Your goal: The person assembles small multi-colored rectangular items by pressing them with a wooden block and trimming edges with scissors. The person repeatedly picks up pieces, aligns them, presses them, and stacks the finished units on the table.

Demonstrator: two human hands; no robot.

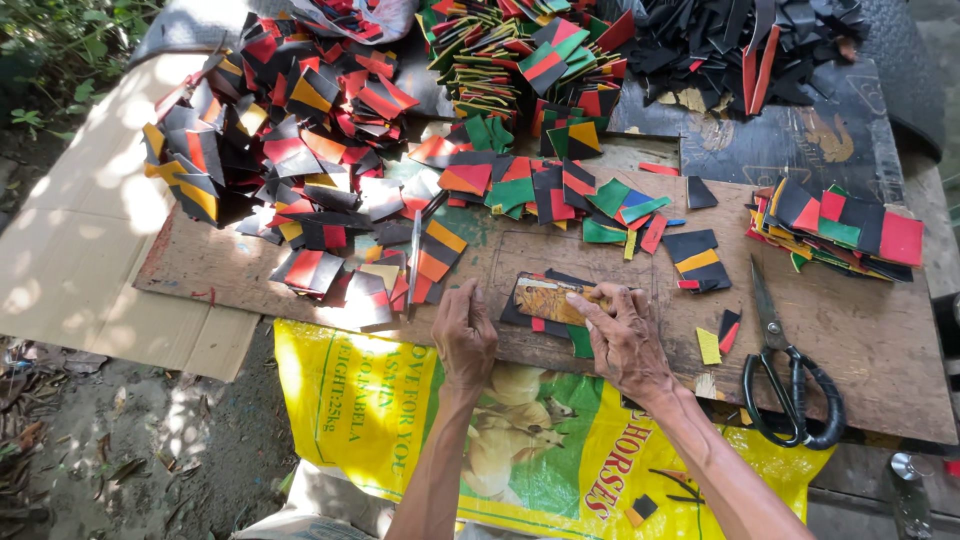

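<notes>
Yellow and green woven feed sack [400,420] lies nearest, hanging below the near edge of the wooden board [880,350]. Left hand [465,335] rests fisted at that edge; whether it holds anything, I cannot tell. Right hand [625,340] presses flat-fingered on a worn brownish rectangular block [548,298], which sits on a small stack of cut pieces [535,322] at mid near edge.

Progress, as judged: large heaps of striped red, black, yellow and green pieces [290,130] fill the far left corner, suggesting much cutting done; a pile of plain black offcuts [740,40] at the far right appears unworked. Pieces look thin, flexible, rubbery, matt, mostly rectangular. Black-handled scissors [785,375] lie idle near the right edge.
</notes>
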